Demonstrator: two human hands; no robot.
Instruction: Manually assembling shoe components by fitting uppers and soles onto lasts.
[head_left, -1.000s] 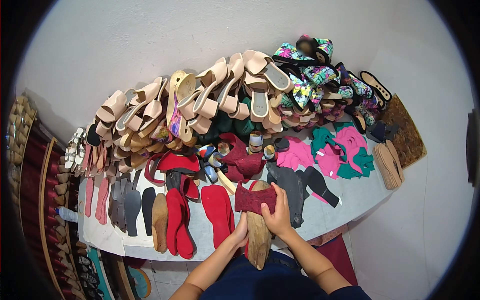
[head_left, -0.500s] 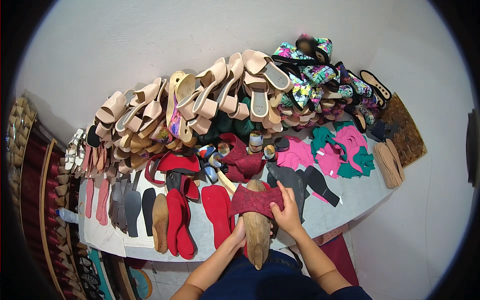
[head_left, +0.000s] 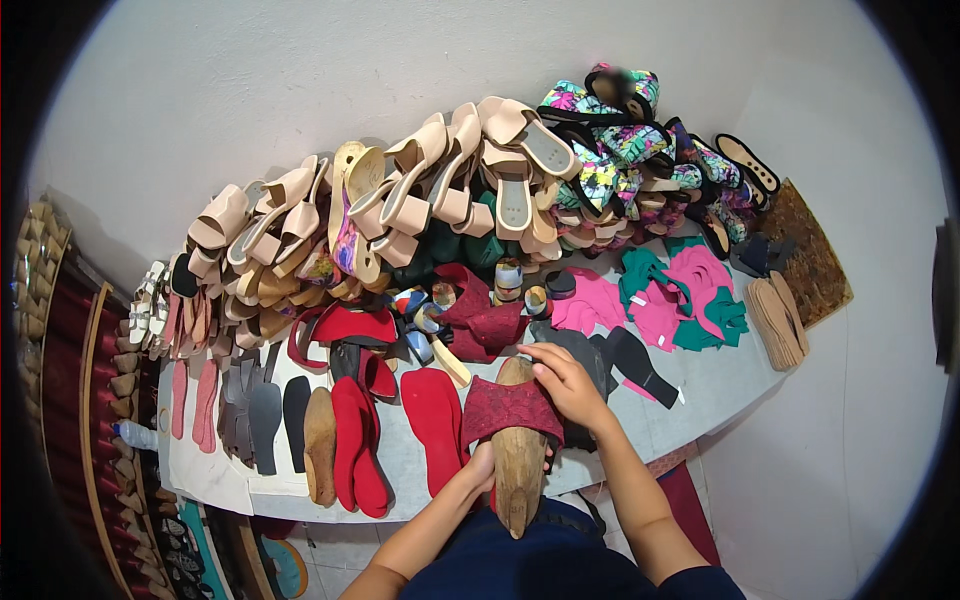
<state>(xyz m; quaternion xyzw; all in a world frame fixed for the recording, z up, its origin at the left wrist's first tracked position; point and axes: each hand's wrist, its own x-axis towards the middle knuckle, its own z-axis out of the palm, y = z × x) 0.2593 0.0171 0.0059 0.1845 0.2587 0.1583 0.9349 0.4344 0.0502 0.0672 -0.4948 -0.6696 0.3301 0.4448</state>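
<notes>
A worn wooden shoe last (head_left: pixel 518 470) is held in front of my body, its narrow end toward me. Across its upper side lies a dark red, lace-patterned sandal upper (head_left: pixel 508 408), spread like a band. From below and the left, my left hand (head_left: pixel 482 466) grips the last, its fingers mostly hidden under the wood. My right hand (head_left: pixel 572 388) rests at the last's far right edge, with its fingers stretched leftward over the far end. Just left of the last, a red insole (head_left: pixel 432 425) lies on the table.
Beige heeled sandals (head_left: pixel 405 200) and colourful patterned sandals (head_left: pixel 635 145) pile up along the wall. Pink and green fabric scraps (head_left: pixel 695 290) lie at right, beside stacked tan soles (head_left: pixel 776 322). Red soles (head_left: pixel 358 450) and another wooden last (head_left: pixel 320 450) lie at left on the table (head_left: pixel 690 415).
My right hand has let go of the upper's right edge and moved up over the far end of the last. The upper's right side now hangs lower against the last.
</notes>
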